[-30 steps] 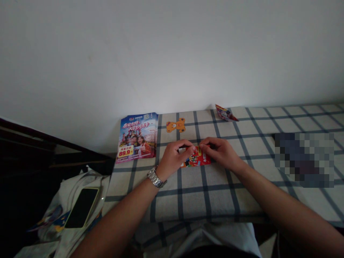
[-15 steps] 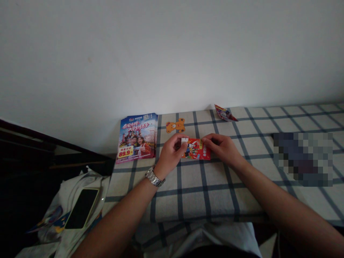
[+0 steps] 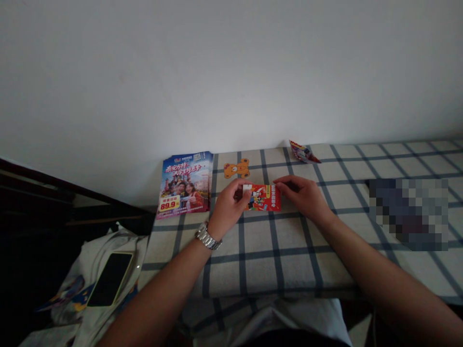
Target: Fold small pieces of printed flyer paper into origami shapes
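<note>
A small red sheet of printed paper (image 3: 265, 198) with cartoon figures, which looks like a folded leaflet, is between my two hands over the checked cloth. My left hand (image 3: 231, 200), with a metal watch (image 3: 208, 237) on its wrist, grips the paper's left edge with the thumb on top. At the upper right corner, the thumb and fingers of my right hand (image 3: 302, 195) are pinched together on the paper. Just behind the hands lies a flat brown teddy bear figure (image 3: 237, 168). To the left is a stack of blue and pink flyers (image 3: 185, 183).
A folded printed paper (image 3: 304, 153) stands against the wall (image 3: 231, 72). A blurred-out dark item (image 3: 407, 214) lies on the right of the checked tablecloth (image 3: 340, 168). Below left, a phone (image 3: 110, 279) rests on a white bag (image 3: 97, 246).
The red paper has turned slightly and now lies straighter, with its right edge a little further left. My right hand has shifted slightly up at the corner. My left hand barely moved.
</note>
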A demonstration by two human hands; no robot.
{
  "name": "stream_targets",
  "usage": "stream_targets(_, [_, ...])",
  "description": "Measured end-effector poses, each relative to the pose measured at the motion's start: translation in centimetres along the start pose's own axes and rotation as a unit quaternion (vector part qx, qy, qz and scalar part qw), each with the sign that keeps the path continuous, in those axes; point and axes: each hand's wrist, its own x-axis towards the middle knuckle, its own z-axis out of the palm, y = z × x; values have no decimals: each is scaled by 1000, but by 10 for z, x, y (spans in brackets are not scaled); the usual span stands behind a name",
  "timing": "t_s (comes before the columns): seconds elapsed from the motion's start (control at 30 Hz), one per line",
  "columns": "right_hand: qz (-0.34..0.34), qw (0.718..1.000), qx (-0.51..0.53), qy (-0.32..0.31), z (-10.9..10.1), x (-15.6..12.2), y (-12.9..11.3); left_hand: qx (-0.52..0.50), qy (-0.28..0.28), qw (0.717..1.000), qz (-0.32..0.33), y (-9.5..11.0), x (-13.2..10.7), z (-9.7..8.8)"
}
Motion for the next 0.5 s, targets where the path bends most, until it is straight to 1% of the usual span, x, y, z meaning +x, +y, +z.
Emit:
stream_targets(0.1, [-6,1000,-12,6,0,1,2,40,1,999,25,1,-1,-1])
stream_targets(0.2, [-6,1000,-18,14,0,1,3,103,25,990,88,1,0,-2])
stream_targets(0.27, [-8,1000,-27,15,1,2,4,138,30,982,128,2,0,-2])
stream_targets(0.33, [-10,999,-37,16,1,2,4,166,12,973,160,3,0,-3])
stream_targets(0.5, [-37,996,-76,11,0,2,6,190,-81,953,222,2,0,-1])
